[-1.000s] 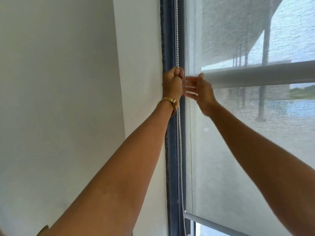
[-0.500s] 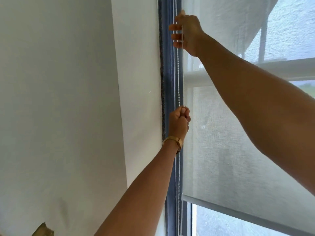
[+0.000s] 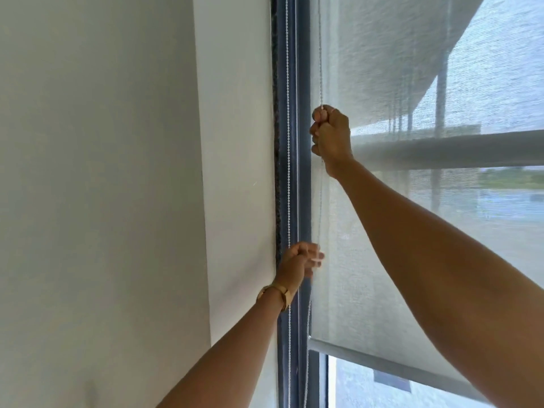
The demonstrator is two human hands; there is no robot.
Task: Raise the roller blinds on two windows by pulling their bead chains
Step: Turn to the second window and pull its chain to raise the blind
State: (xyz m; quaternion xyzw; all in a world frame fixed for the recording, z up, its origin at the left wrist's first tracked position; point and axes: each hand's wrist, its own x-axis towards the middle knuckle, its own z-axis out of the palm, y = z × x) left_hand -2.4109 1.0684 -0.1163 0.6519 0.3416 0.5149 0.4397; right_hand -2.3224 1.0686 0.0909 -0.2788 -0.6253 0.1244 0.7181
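A pale mesh roller blind (image 3: 347, 290) covers most of the window, and its bottom bar (image 3: 382, 368) hangs low on the right. The white bead chain (image 3: 320, 54) runs down the blind's left edge, with a second strand (image 3: 288, 142) along the frame. My right hand (image 3: 331, 136) is a fist shut on the chain at mid height. Below it, my left hand (image 3: 300, 260) curls loosely around the same strand, which carries on down beneath it.
A dark blue window frame (image 3: 303, 172) stands between the blind and a white wall (image 3: 117, 172) on the left. A gold bracelet (image 3: 275, 293) sits on my left wrist. Through the mesh a horizontal rail (image 3: 456, 148) and a building show outside.
My right hand has closed on the chain and come down from the top. My left hand has dropped lower with looser fingers. The blind's bottom bar sits a little higher.
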